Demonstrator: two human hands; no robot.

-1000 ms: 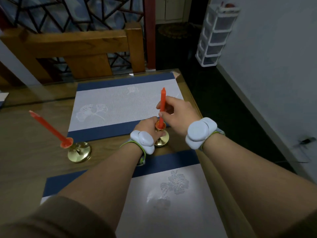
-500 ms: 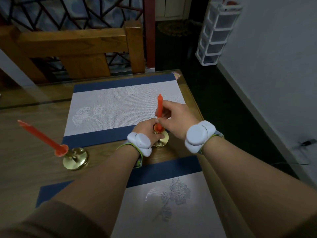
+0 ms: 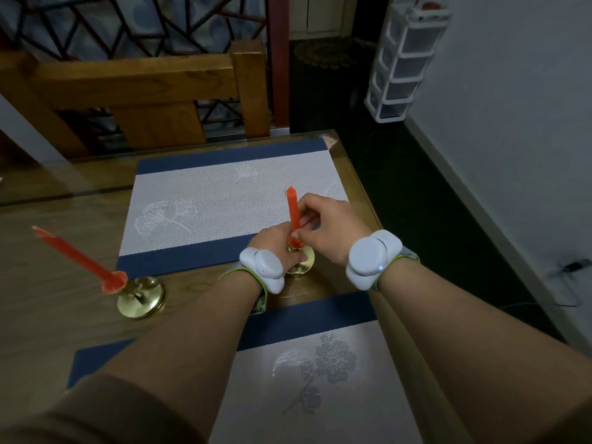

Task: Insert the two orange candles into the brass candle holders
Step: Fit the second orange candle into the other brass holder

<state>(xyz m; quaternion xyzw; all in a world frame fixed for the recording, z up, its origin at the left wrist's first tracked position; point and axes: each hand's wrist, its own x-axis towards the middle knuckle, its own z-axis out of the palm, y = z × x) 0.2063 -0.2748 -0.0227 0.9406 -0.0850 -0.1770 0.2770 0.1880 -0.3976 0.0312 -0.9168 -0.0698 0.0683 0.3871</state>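
Near the table's right edge (image 3: pixel 358 187), the right hand (image 3: pixel 326 225) pinches an upright orange candle (image 3: pixel 292 213) whose foot sits in a brass holder (image 3: pixel 301 259), while the left hand (image 3: pixel 272 241) is wrapped around that holder's stem. At far left, a second candle (image 3: pixel 73 254) leans in its own brass holder (image 3: pixel 141 298), between two placemats (image 3: pixel 224 200).

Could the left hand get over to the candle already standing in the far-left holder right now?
Probably yes, but not at once: the left hand is wrapped around the near holder. Once it lets go, open tabletop lies between it and the leaning left candle.
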